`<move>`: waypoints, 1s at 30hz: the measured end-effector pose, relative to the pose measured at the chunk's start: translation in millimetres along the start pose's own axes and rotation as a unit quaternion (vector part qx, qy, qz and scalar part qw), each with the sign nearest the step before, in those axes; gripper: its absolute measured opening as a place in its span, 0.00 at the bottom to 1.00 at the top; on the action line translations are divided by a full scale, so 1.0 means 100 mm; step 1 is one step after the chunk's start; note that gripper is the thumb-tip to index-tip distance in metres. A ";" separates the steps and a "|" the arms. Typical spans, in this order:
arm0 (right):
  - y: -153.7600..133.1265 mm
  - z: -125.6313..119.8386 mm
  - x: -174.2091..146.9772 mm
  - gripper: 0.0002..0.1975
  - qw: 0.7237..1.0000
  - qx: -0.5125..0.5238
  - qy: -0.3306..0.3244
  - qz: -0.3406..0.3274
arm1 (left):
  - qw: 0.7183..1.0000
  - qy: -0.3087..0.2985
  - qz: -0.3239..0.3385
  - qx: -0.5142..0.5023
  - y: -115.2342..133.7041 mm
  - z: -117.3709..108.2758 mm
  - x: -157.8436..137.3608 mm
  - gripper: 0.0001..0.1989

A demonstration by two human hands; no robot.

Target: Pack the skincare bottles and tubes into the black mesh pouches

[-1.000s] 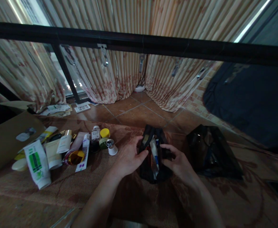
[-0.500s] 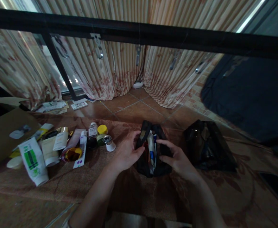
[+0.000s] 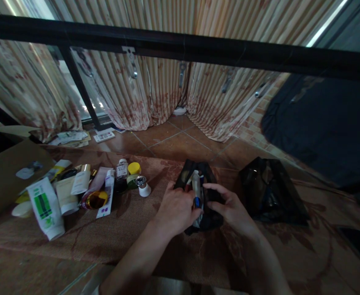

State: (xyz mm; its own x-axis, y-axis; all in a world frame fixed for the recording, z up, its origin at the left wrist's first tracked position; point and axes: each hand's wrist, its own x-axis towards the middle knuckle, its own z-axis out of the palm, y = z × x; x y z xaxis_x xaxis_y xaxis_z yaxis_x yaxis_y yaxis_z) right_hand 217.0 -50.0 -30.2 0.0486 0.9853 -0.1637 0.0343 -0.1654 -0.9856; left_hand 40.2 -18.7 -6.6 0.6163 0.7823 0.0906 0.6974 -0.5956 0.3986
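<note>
A small black pouch (image 3: 212,221) stands open on the patterned cloth in front of me. A white tube with a blue end (image 3: 196,186) and other slim items show upright in its mouth. My left hand (image 3: 177,209) is over the pouch's left side, fingers curled down into the opening against the contents; its fingertips are hidden, so I cannot make out what they grip. On the opposite side, my right hand (image 3: 229,207) holds the pouch's right wall between thumb and fingers.
To the left lie several tubes and bottles, including a white-and-green tube (image 3: 46,209), a yellow-lidded jar (image 3: 133,168) and a white bottle with a silver top (image 3: 143,187). A cardboard box (image 3: 10,164) stands far left. Rightward are a black bag (image 3: 270,192) and a phone (image 3: 358,243).
My left hand has moved right from the pouch's left edge, over its opening, and its fingers have curled inside. The right hand stays at the right wall. The view has shifted slightly.
</note>
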 end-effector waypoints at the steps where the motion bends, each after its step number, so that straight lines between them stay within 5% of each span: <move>1: 0.00 0.00 0.00 0.23 1.000 -0.004 -0.001 -0.001 | 1.000 -0.010 -0.017 0.009 0.02 0.02 0.01 0.11; 11: 0.04 -0.04 0.00 0.23 0.999 -0.025 0.017 -0.015 | 0.992 -0.043 -0.098 -0.060 0.02 0.12 0.02 0.12; 19: 0.09 -0.07 0.06 0.23 0.995 -0.071 0.066 -0.037 | 0.987 -0.074 -0.025 -0.140 -0.05 0.03 -0.06 0.22; 30: 0.03 -0.02 0.06 0.22 0.996 -0.057 0.060 -0.016 | 0.984 -0.075 0.074 -0.143 -0.09 -0.04 -0.08 0.11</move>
State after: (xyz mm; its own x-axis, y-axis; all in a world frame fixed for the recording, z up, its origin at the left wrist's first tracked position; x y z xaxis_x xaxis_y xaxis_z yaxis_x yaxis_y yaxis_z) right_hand 219.6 -45.1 -34.1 0.1649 0.9790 -0.1202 0.1499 -0.1453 -0.9780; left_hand 27.8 -19.1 -7.2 0.7649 0.6429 0.0398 0.4783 -0.6082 0.6335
